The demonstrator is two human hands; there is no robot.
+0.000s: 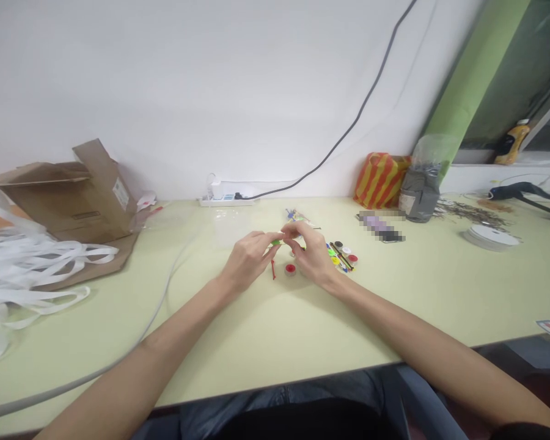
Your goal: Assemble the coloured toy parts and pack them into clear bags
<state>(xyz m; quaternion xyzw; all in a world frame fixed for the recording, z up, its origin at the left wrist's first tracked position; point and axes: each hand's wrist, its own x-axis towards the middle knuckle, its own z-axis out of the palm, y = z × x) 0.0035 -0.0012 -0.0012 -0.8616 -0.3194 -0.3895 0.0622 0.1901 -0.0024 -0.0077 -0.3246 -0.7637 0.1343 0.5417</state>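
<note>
My left hand (pixel 250 258) is closed in a pinch, with a small green plastic piece (pixel 275 242) at its fingertips. My right hand (pixel 310 255) meets it there, thumb and forefinger pressed together; what lies between them is mostly hidden. Just below the hands, a small round clear container with a red centre (pixel 290 269) sits on the table. Beside it lies a thin red stick-like piece (pixel 274 269). Right of my right hand is a group of small coloured plastic parts (pixel 341 256), yellow, green, red, white and black. More small parts, some blue (pixel 293 214), lie behind the hands.
A cardboard box (pixel 87 208) and heaped white strapping (pixel 32 263) occupy the left. A grey cable (pixel 158 311) crosses the table there. Along the wall stand a power strip (pixel 229 200) and a striped bag (pixel 378 180). A phone (pixel 380 227) and a white spool (pixel 490 237) lie right.
</note>
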